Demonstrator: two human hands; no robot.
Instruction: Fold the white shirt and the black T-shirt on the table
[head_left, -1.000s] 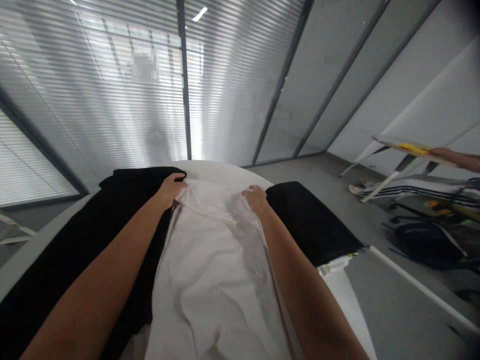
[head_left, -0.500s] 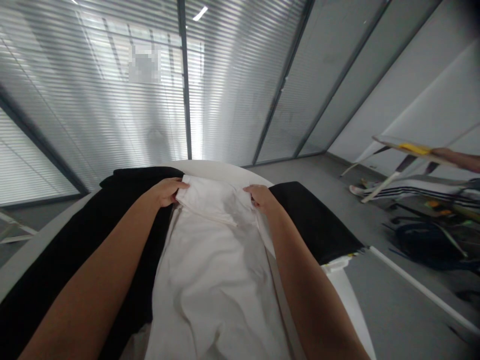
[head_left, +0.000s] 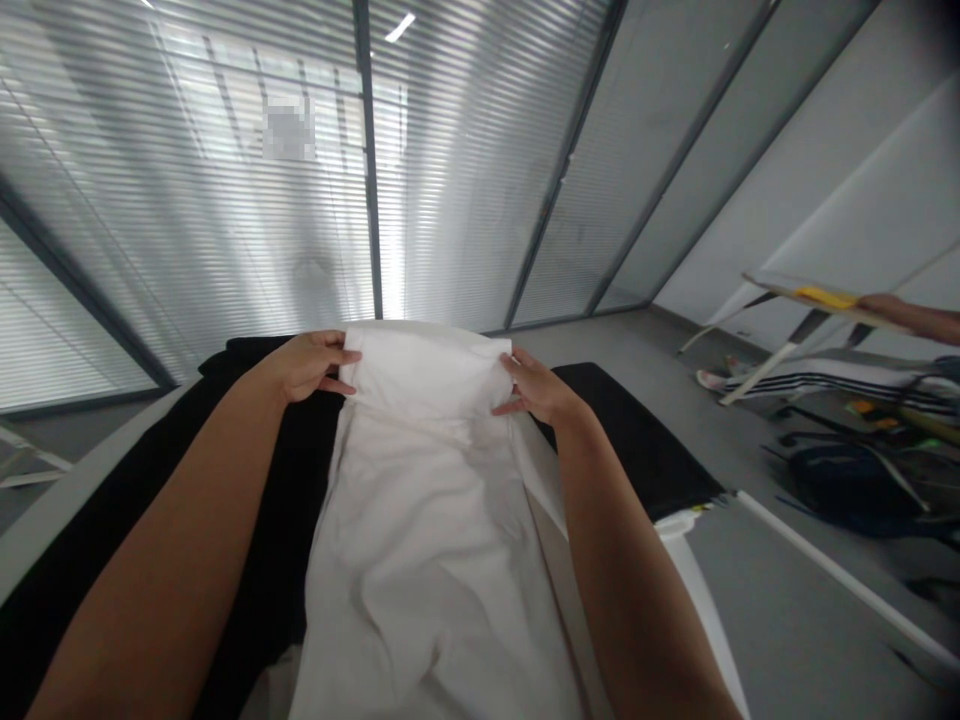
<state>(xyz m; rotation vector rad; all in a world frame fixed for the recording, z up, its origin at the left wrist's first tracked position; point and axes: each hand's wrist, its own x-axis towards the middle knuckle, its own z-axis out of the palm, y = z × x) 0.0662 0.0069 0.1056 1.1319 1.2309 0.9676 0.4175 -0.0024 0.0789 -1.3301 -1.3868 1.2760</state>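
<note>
White cloth (head_left: 427,520) runs down the middle of the table (head_left: 694,590) toward us, and we've got its far end pinched at both corners. Our left hand (head_left: 304,365) is closed on the left corner, thumb on top, fingers tucked under. Our right hand (head_left: 536,388) grips the right corner the same way, so that far edge sits lifted and pulled flat between them. Black fabric (head_left: 135,520) lies under and on both sides of the cloth. Off to the right, someone else's hand (head_left: 885,305) rests on a board with a yellow thing (head_left: 825,296) on it, well apart from us.
</note>
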